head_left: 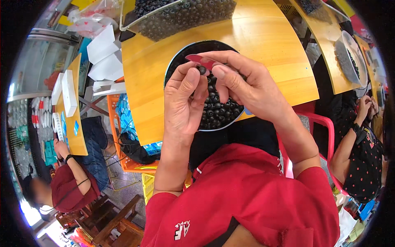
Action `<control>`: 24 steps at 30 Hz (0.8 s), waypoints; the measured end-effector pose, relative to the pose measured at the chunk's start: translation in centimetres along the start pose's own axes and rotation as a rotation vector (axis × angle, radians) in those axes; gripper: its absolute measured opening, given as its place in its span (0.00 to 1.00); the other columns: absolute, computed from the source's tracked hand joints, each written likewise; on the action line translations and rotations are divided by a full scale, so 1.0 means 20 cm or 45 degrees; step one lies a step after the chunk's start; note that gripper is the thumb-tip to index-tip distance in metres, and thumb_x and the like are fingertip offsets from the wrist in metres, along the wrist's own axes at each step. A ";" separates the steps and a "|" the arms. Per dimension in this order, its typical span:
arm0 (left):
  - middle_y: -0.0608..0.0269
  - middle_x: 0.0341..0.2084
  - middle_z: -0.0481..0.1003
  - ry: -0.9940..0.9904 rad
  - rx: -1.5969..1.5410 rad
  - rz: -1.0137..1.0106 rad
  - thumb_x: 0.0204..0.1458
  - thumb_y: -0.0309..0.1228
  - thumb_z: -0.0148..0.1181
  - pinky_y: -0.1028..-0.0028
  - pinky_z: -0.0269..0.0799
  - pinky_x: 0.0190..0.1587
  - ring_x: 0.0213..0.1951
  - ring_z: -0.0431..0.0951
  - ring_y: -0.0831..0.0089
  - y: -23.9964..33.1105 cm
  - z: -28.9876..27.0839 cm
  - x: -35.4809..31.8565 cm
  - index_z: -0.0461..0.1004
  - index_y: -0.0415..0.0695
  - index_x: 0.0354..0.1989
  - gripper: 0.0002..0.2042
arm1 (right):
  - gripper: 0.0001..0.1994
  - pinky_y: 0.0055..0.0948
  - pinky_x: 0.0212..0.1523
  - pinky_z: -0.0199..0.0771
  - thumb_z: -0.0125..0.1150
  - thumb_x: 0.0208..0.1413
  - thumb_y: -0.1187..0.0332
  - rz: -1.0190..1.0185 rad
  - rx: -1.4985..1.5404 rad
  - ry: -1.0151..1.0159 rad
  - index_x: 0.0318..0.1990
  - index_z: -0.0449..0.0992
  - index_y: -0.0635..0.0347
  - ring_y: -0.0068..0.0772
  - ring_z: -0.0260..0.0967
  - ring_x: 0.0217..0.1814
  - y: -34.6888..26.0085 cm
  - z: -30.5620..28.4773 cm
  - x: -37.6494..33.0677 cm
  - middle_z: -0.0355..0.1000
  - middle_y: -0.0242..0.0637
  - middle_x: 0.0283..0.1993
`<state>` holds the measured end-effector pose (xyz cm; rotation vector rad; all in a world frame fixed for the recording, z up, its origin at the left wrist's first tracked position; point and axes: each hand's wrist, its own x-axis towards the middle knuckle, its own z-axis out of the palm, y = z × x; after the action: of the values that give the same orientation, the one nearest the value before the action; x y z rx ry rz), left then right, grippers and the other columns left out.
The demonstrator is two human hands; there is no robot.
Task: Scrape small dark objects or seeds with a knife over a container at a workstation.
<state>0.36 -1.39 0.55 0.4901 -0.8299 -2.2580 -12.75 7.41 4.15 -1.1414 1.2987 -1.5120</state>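
In front of my chest, both hands are raised over a round bowl with a dark inside and a pale rim. My left hand pinches a small black round piece between thumb and fingertips. A thin, flat red piece lies under the fingers of my right hand, whose thumb presses up near its end; what kind of thing it is I cannot make out. Many loose black bead-like pieces, some with a lighter spot or hole, fill the bowl below. My fingers partly hide the bowl's middle.
The bowl sits at the near edge of a yellow wooden table. A clear bin of similar black pieces stands at the far side. An orange crate with blue packets is at left. Co-workers sit left and right.
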 end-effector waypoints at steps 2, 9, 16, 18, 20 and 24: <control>0.67 0.31 0.76 -0.059 0.022 0.013 0.52 0.33 0.61 0.86 0.59 0.23 0.20 0.63 0.86 0.00 -0.01 0.01 0.73 0.43 0.40 0.11 | 0.16 0.11 0.18 0.53 0.47 0.63 0.64 -0.006 -0.021 0.012 0.56 0.68 0.59 0.08 0.56 0.18 0.01 -0.01 0.00 0.65 0.24 0.19; 0.66 0.32 0.75 0.004 0.014 -0.010 0.54 0.32 0.58 0.87 0.58 0.23 0.22 0.62 0.85 0.04 0.00 0.01 0.73 0.40 0.42 0.11 | 0.15 0.11 0.13 0.45 0.46 0.63 0.64 0.151 0.152 0.134 0.54 0.71 0.58 0.07 0.49 0.13 0.01 -0.04 0.02 0.65 0.23 0.18; 0.57 0.38 0.71 0.047 -0.111 -0.011 0.59 0.38 0.49 0.86 0.58 0.22 0.22 0.61 0.79 0.21 -0.15 0.01 0.72 0.39 0.40 0.14 | 0.16 0.11 0.12 0.41 0.46 0.64 0.64 0.121 0.221 0.175 0.54 0.70 0.62 0.07 0.47 0.12 0.02 -0.12 0.00 0.64 0.24 0.18; 0.59 0.34 0.71 -0.212 -0.048 -0.113 0.59 0.38 0.48 0.85 0.56 0.20 0.20 0.60 0.81 0.26 -0.22 0.04 0.72 0.41 0.39 0.13 | 0.16 0.11 0.12 0.41 0.46 0.64 0.64 0.126 0.226 0.192 0.53 0.70 0.62 0.07 0.47 0.12 0.02 -0.13 -0.01 0.64 0.24 0.18; 0.64 0.26 0.70 -0.227 0.105 -0.086 0.59 0.36 0.49 0.85 0.52 0.18 0.19 0.58 0.83 0.28 -0.19 0.05 0.73 0.41 0.36 0.11 | 0.16 0.11 0.12 0.41 0.46 0.63 0.64 0.133 0.228 0.214 0.53 0.70 0.62 0.07 0.47 0.12 0.02 -0.13 -0.01 0.64 0.24 0.18; 0.69 0.18 0.70 -0.057 1.335 0.047 0.53 0.30 0.57 0.82 0.57 0.20 0.18 0.62 0.84 0.26 -0.09 0.08 0.75 0.41 0.30 0.06 | 0.16 0.10 0.13 0.46 0.47 0.63 0.62 0.150 0.195 0.188 0.52 0.72 0.60 0.07 0.50 0.15 0.00 -0.15 -0.02 0.65 0.23 0.19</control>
<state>2.64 -6.21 2.50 0.8553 -2.0046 -1.6396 -15.47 8.50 3.96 -0.8549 1.2999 -1.6020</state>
